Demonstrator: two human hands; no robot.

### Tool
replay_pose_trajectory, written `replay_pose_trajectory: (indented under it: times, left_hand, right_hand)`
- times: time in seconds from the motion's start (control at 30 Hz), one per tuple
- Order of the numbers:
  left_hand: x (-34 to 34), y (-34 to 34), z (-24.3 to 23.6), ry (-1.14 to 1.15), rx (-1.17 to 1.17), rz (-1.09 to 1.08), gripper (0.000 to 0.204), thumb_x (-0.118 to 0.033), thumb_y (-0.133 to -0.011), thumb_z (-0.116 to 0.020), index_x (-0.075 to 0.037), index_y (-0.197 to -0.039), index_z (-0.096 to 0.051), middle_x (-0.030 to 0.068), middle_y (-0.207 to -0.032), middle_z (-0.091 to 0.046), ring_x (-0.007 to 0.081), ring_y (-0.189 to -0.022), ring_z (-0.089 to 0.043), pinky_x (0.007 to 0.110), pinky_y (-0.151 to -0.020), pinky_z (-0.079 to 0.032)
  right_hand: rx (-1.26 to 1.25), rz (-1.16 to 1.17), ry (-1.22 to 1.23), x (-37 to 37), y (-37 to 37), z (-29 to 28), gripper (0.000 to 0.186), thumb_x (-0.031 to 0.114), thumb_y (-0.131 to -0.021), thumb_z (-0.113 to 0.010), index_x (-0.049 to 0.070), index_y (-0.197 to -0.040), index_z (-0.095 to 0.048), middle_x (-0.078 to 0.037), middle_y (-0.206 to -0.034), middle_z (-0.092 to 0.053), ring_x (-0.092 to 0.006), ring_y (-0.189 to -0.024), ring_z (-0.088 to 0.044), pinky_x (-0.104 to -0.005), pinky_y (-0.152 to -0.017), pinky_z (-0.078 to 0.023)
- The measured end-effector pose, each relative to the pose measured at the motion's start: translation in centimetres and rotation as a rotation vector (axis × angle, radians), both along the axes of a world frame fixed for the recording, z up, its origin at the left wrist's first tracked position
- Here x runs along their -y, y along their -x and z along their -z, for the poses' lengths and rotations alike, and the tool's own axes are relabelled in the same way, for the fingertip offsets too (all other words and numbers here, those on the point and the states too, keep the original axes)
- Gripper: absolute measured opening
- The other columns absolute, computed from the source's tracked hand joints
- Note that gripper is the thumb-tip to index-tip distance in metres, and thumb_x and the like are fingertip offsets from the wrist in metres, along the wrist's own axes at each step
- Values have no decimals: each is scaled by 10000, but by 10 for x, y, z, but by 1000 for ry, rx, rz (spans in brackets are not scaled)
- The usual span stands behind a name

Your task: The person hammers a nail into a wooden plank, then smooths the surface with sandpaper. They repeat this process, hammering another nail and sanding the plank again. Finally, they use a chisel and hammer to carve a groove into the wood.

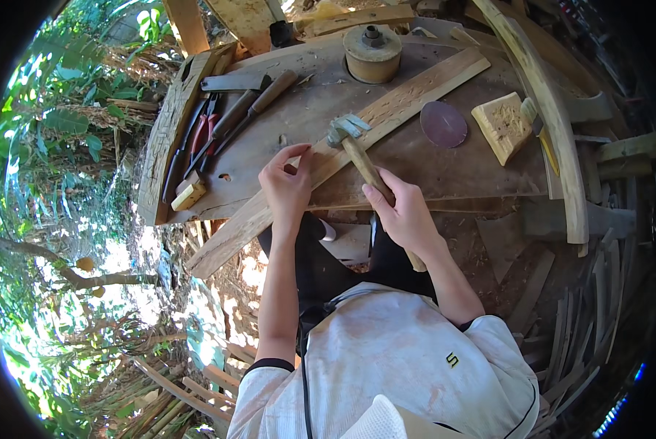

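Observation:
A long, narrow wooden plank (429,84) lies diagonally across the worktable. My left hand (285,186) rests at the plank, thumb and forefinger closed together on it; anything small between them is too hard to make out. My right hand (400,208) grips the wooden handle of a hammer (350,132), whose metal head is over the plank, just right of my left fingertips. A dark red oval disc (443,124) and a pale wooden block (500,124) lie to the right of the plank.
Pliers (209,117), a wood-handled tool (273,93) and other tools lie at the table's (284,58) left. A round wooden piece with a metal nut (372,55) stands at the back. A curved branch (566,175) runs along the right, beside scrap boards (529,285). Plants fill the left.

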State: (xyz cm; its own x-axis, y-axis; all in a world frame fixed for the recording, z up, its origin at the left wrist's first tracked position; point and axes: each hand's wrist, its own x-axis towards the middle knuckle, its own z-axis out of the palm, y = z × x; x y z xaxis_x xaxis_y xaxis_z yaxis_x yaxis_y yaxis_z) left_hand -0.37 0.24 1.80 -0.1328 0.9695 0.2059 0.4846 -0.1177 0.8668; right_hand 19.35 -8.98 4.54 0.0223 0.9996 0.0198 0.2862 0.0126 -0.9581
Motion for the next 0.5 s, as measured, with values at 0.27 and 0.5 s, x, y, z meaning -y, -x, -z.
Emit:
replay_pose_trajectory:
  times: [0.27,0.5]
  left_hand:
    - [5,5,7,-47,91,-53,105,-48,-876,-789,-21,-977,-797,42,-731,-727,62,-500,-483,259,-529,-395]
    - [3,1,9,-96,-13,-45,89,-49,-876,-785,-40,-963,-803,56,-716,-716,73,-488,-475,266,-518,-378]
  right_hand:
    - [-5,-7,38,0,-3,4,338,201,-1042,-626,-62,-1255,-617,-195,-709,-598,-258,-610,-564,-386,-637,-482]
    - [-17,4,14,1,-1,5,353,203,-1039,-630,-60,-1274,-614,-192,-720,-607,-262,-622,-578,-387,-648,-489]
